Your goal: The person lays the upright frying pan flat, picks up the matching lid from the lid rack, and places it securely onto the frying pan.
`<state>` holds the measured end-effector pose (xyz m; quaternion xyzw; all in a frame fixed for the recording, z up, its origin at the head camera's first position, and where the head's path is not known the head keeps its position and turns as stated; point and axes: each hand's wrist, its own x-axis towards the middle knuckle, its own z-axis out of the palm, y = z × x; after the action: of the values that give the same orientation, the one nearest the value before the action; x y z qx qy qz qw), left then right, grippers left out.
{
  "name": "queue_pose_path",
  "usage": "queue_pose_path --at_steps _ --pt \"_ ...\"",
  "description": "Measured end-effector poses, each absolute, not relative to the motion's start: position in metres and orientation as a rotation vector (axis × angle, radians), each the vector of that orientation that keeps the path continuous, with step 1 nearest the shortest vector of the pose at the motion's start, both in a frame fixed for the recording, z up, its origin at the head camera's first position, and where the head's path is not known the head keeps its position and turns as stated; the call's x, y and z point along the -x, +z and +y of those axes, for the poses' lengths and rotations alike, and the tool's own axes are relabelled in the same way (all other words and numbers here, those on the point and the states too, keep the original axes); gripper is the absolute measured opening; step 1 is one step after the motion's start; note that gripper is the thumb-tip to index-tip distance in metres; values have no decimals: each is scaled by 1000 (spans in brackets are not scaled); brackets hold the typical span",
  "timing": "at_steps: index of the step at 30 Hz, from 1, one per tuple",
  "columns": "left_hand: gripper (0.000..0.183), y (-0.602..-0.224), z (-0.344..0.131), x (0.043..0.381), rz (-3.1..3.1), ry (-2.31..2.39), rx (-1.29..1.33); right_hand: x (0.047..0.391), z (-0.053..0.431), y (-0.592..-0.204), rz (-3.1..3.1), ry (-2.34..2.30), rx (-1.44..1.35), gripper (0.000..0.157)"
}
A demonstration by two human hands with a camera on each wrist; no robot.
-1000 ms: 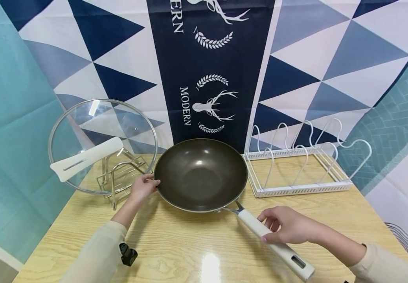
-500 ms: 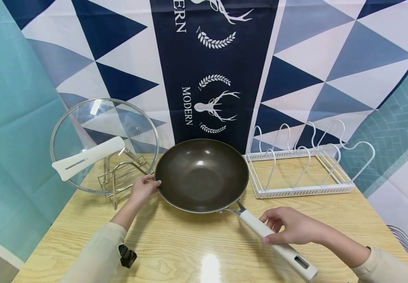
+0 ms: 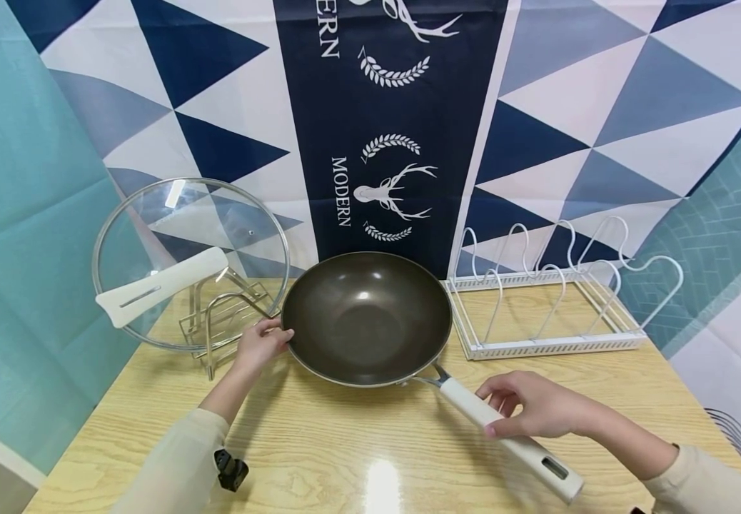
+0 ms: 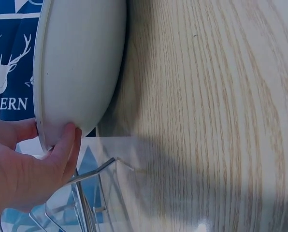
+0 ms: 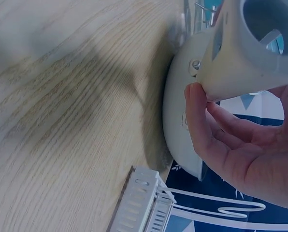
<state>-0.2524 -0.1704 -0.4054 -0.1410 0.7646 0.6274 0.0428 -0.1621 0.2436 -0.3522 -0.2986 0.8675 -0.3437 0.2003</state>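
A dark-lined wok (image 3: 367, 321) with a pale outside (image 4: 81, 63) sits on the wooden table, its long white handle (image 3: 462, 400) pointing toward the front right. At the wok's left rim, my left hand (image 3: 260, 344) pinches the edge, thumb over the rim and fingers under the outer wall. My right hand (image 3: 540, 407) holds the handle midway, its thumb on the near side. In the right wrist view, fingertips (image 5: 196, 96) press the handle's underside. Close beside my left hand stands a small metal wire rack (image 3: 208, 335) bearing a glass lid (image 3: 242, 221) with a white grip (image 3: 158, 285).
To the wok's right, a white rack (image 3: 557, 350) with several looped wire dividers stands along the back of the table (image 3: 319, 457). A patterned cloth (image 3: 383, 107) hangs right behind the wok, and teal panels (image 3: 30, 271) flank the sides.
The handle's end has swung slightly to the right and away, my right hand moving with it. My left hand stays at the rim. The head view has shifted a little.
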Motion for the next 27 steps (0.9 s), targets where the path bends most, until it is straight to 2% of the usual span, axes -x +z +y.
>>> queue_pose_path --at_steps 27 --pt "46 -405 -172 240 2267 2004 410 173 254 -349 2379 -964 828 37"
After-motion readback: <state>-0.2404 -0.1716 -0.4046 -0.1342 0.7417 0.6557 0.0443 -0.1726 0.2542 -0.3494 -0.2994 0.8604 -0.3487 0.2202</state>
